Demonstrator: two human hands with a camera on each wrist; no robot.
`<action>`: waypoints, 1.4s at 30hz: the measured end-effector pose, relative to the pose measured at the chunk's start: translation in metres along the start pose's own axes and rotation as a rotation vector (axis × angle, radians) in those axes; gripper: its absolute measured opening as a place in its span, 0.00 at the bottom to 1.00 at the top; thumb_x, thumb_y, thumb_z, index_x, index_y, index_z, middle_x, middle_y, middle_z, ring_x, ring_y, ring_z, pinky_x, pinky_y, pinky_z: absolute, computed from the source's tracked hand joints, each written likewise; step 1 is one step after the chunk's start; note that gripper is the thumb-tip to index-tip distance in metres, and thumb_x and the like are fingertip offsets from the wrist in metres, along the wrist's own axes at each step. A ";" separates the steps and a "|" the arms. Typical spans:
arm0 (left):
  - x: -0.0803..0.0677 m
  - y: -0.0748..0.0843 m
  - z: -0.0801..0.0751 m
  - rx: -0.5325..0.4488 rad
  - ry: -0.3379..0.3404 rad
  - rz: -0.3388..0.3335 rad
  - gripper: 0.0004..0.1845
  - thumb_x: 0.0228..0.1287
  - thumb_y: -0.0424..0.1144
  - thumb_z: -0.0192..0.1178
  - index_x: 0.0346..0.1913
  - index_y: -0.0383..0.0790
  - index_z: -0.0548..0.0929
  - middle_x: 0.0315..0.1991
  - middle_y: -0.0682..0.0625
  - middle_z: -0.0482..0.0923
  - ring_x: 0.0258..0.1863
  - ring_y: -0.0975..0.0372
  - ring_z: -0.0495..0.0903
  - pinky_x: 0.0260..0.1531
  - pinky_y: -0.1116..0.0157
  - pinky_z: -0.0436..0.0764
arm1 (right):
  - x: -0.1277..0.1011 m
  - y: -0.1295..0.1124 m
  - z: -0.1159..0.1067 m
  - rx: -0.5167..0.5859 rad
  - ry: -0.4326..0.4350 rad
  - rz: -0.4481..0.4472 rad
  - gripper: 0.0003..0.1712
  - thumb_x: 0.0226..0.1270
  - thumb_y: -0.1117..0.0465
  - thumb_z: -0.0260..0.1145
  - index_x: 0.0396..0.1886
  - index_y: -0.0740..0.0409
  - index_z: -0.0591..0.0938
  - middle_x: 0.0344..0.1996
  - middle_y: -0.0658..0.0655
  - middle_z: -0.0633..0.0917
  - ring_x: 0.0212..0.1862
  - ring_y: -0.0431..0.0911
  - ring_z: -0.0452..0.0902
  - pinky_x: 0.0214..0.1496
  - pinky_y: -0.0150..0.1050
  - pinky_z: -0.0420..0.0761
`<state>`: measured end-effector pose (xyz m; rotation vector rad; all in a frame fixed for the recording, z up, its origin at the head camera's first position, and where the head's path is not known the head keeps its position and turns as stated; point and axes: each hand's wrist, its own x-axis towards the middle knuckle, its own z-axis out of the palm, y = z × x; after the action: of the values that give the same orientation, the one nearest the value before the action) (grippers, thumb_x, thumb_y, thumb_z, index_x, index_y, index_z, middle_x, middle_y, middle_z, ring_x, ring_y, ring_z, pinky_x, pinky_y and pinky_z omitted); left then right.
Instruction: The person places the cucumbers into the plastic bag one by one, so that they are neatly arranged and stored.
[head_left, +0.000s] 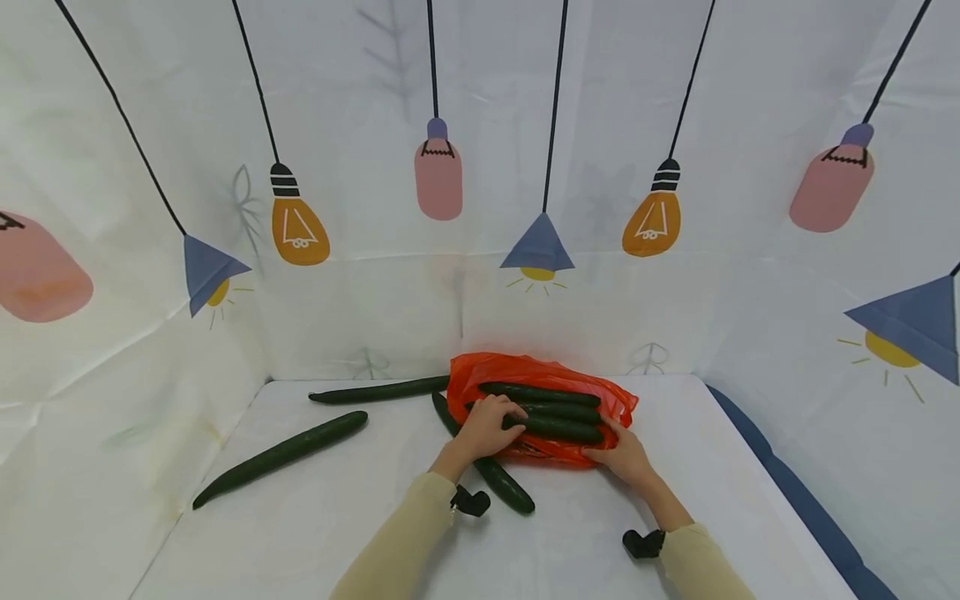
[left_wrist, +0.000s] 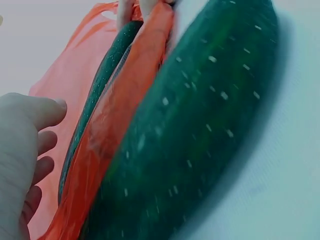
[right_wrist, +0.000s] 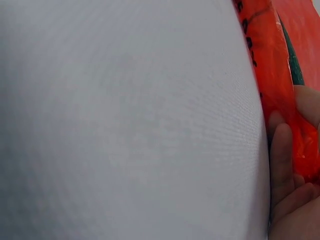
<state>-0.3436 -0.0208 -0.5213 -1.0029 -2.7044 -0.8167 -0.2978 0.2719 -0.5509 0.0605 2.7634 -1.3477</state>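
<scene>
A red plastic bag (head_left: 487,367) lies on the table with its mouth spread and three dark green cucumbers (head_left: 540,393) side by side in it. My right hand (head_left: 628,457) pinches the bag's near right edge, thumb inside and fingers outside in the right wrist view. Over the left ends of the bagged cucumbers is my left hand (head_left: 486,429), fingers loosely bent, with a gap to the cucumber (left_wrist: 100,80) in the left wrist view. Another cucumber (head_left: 510,487) slants out beneath my left wrist, in front of the bag.
Two more cucumbers lie to the left: one long cucumber (head_left: 281,458) slanted on the white table (head_left: 300,533), one cucumber (head_left: 378,390) along the back edge, its right end at the bag. A printed white cloth (head_left: 480,308) walls the back and sides.
</scene>
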 end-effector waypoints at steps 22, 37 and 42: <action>-0.066 -0.027 -0.040 0.041 -0.034 -0.005 0.05 0.65 0.41 0.65 0.42 0.50 0.86 0.39 0.60 0.78 0.40 0.66 0.76 0.43 0.65 0.77 | 0.004 0.005 -0.002 -0.025 -0.020 -0.023 0.55 0.55 0.45 0.75 0.75 0.64 0.58 0.68 0.76 0.61 0.68 0.69 0.53 0.64 0.68 0.55; -0.139 -0.094 -0.111 0.179 0.032 -0.132 0.08 0.60 0.38 0.68 0.42 0.45 0.87 0.39 0.53 0.77 0.40 0.56 0.78 0.41 0.54 0.77 | -0.002 0.011 -0.001 -0.022 -0.039 -0.015 0.56 0.54 0.45 0.75 0.75 0.64 0.58 0.67 0.77 0.60 0.67 0.70 0.54 0.62 0.69 0.57; -0.160 -0.114 -0.144 0.216 0.040 -0.176 0.10 0.60 0.37 0.68 0.44 0.42 0.86 0.41 0.50 0.77 0.41 0.54 0.78 0.43 0.51 0.77 | 0.000 0.007 -0.001 -0.015 -0.030 -0.031 0.56 0.55 0.46 0.75 0.74 0.66 0.57 0.67 0.76 0.61 0.67 0.69 0.54 0.64 0.67 0.57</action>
<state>-0.3013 -0.2597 -0.5005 -0.7046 -2.8006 -0.5473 -0.2978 0.2769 -0.5564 -0.0034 2.7609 -1.3235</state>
